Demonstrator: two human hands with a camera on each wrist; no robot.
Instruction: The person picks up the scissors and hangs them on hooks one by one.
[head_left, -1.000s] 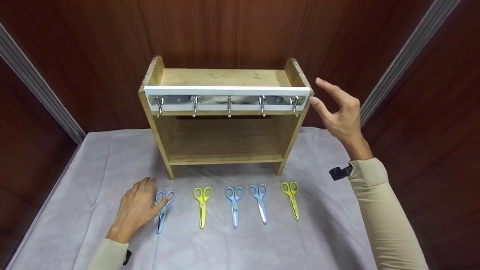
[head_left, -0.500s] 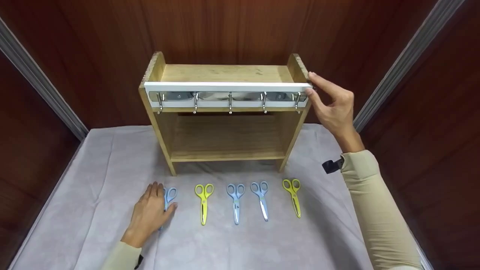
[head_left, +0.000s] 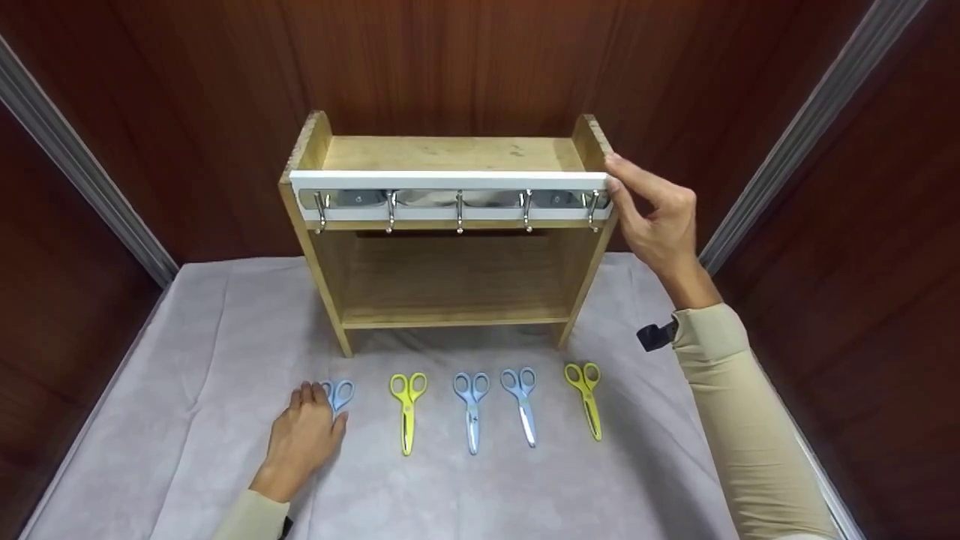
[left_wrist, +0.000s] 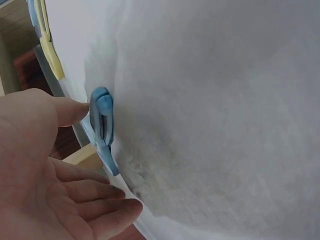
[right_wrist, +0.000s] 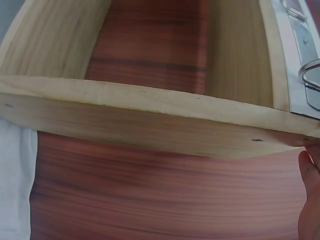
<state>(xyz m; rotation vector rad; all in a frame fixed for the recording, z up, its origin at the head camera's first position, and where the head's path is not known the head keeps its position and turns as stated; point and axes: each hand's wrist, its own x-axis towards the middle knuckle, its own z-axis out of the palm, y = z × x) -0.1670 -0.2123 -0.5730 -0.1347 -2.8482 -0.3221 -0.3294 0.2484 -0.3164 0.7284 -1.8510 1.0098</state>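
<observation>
Across the top front of a small wooden shelf (head_left: 454,313) runs a white hook rack (head_left: 450,178) with several metal hooks. The right hand (head_left: 660,221) pinches the upper right front corner between thumb and index finger, where the rack's end meets the side panel (right_wrist: 150,130). On the cloth, the left hand (head_left: 304,435) lies partly over the leftmost blue scissors (head_left: 341,394), hiding their blades in the head view. Its thumb (left_wrist: 72,111) comes right up to the scissors' handles in the left wrist view, while the other fingers stay loosely extended.
Right of the left hand, a row lies on the grey cloth (head_left: 420,495): yellow scissors (head_left: 407,412), blue scissors (head_left: 472,412), more blue scissors (head_left: 523,409) and yellow scissors (head_left: 586,401). Dark red wood panels (head_left: 450,60) stand behind and at both sides.
The right hand has moved left onto the shelf's corner, and its thumb and index finger have drawn together. The left hand has slid right, over the leftmost blue scissors.
</observation>
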